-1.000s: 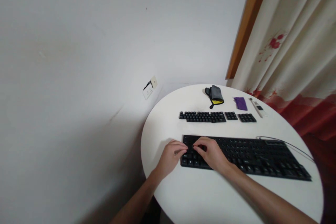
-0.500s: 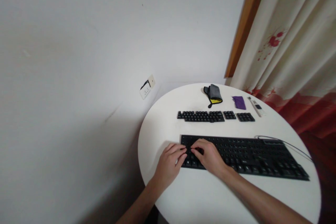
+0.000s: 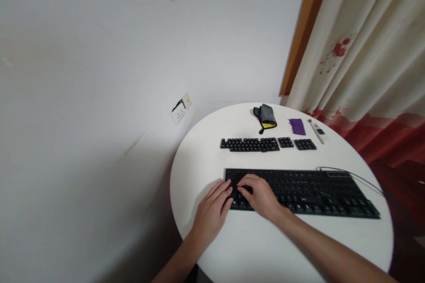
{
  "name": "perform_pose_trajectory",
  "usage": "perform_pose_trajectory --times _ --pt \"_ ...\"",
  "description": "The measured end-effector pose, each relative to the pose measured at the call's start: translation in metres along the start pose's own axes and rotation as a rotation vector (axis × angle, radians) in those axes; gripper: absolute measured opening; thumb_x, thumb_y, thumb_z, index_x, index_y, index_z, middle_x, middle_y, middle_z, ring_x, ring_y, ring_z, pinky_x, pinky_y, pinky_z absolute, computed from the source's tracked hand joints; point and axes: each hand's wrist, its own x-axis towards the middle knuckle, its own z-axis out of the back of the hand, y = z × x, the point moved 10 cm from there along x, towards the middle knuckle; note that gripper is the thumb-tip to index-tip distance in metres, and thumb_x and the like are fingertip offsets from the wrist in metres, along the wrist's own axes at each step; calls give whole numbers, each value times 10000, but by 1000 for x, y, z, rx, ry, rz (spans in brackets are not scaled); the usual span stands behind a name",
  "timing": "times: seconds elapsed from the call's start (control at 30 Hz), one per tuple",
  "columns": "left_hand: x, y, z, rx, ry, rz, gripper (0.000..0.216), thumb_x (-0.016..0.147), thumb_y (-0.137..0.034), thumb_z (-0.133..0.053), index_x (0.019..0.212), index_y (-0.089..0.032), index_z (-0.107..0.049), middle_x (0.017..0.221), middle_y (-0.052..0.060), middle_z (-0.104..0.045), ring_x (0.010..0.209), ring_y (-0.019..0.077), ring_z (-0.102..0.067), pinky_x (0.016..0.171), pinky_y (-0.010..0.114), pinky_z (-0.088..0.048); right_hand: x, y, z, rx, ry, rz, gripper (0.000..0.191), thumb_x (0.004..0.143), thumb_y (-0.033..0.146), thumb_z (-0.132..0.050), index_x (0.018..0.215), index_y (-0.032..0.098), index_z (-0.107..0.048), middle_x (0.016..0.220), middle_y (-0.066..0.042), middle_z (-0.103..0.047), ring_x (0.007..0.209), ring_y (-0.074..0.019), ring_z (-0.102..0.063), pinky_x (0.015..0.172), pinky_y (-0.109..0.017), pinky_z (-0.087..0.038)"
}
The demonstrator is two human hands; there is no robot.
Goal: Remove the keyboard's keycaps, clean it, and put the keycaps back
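Note:
A black keyboard point(image 3: 308, 192) lies on the round white table, its left end under both hands. My left hand point(image 3: 212, 208) rests at that left edge, fingers stretched out with the tips on or just over the keys, thumb apart. Just right of it, my right hand point(image 3: 260, 196) is bent over the left-hand keys with thumb and index finger pinched together. Whatever sits between those fingertips is too small to make out. Behind the keyboard lie loose black keycaps in a long block point(image 3: 250, 144), a small block point(image 3: 286, 142) and a number-pad block point(image 3: 305, 144).
A grey and yellow cloth point(image 3: 268, 115), a purple cloth point(image 3: 297, 126) and a slim brush-like tool point(image 3: 317, 132) beside a small tube lie at the table's point(image 3: 195, 159) back. The keyboard's cable point(image 3: 357, 174) trails right. Wall and curtain point(image 3: 335, 70) stand close behind.
The view has turned slightly, so everything sits further left. My left fingers have flattened and straightened against the keyboard's edge. My right thumb and index finger have closed into a pinch over the keys.

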Motion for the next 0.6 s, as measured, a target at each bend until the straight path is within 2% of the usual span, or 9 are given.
perform_pose_trajectory --times 0.17,0.4,0.6 --pt "-2 4 -4 -4 31 15 332 951 -246 -485 1268 -224 -581 1392 30 -541 1297 221 -491 1094 423 -443 -1 3 -2 -16 16 29 116 862 128 -618 874 205 -704 878 -28 -682 841 -170 -616 776 -278 -486" --pt "-1 8 3 -91 -9 73 347 952 -220 -465 1286 -220 -557 1380 50 -549 1252 198 -533 1077 389 -461 -4 16 -10 -132 57 111 143 903 138 -569 894 193 -701 917 -53 -666 883 -183 -595 806 -294 -492" --pt "-2 3 1 -70 18 41 358 955 -251 -472 1304 -236 -548 1397 41 -532 1273 205 -510 1091 402 -444 -5 25 -6 -204 81 133 159 934 205 -541 918 202 -699 949 -55 -643 904 -181 -577 824 -302 -492"
